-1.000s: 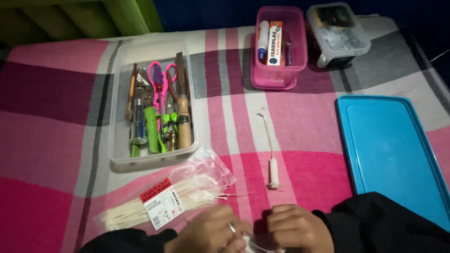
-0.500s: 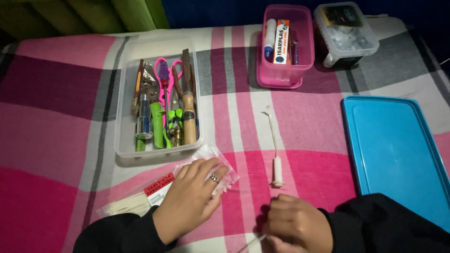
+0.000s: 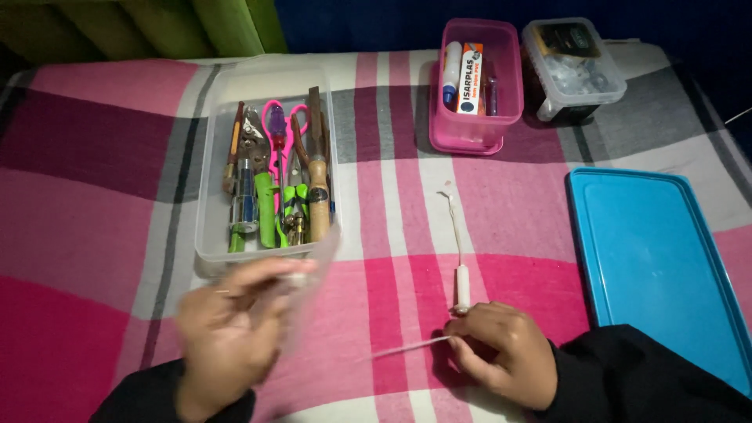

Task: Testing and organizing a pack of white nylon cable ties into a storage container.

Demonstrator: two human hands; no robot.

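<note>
Pink plaid cloth (image 3: 94,235) underneath; left grip (image 3: 227,329), blurred, grasps clear bag (image 3: 309,270) below tool tray (image 3: 266,168); right grip (image 3: 501,352) pinches white zip tie (image 3: 407,347) pointing left.

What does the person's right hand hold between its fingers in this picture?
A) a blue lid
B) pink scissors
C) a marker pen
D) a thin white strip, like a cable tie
D: the right hand pinches one end of a thin white strip, which points left over the checked cloth; the pink scissors lie in the clear tray.
</note>
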